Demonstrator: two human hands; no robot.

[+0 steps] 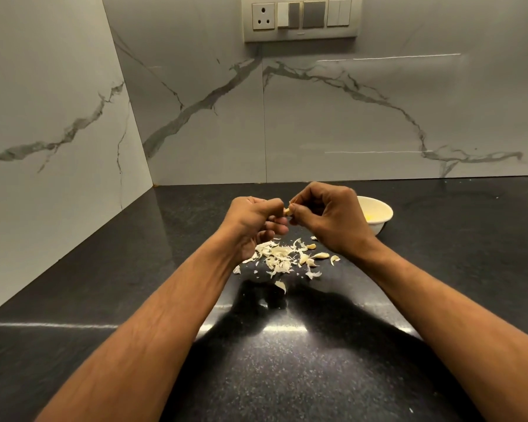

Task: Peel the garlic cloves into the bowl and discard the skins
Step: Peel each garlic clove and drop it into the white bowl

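A: What do the hands hold?
B: The left hand (253, 220) and right hand (323, 217), fingers curled, pinch one garlic clove (288, 211) between them.
A: And the bowl (378, 213)?
B: At the right hand's three o'clock; the skins (279, 257) lie at six.

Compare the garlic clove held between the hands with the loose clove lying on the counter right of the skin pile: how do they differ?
The held clove is up off the counter, pinched between the left hand and right hand; the loose clove lies untouched on the black counter. The held clove is mostly hidden by fingers; the loose clove shows whole. Both are pale cream.
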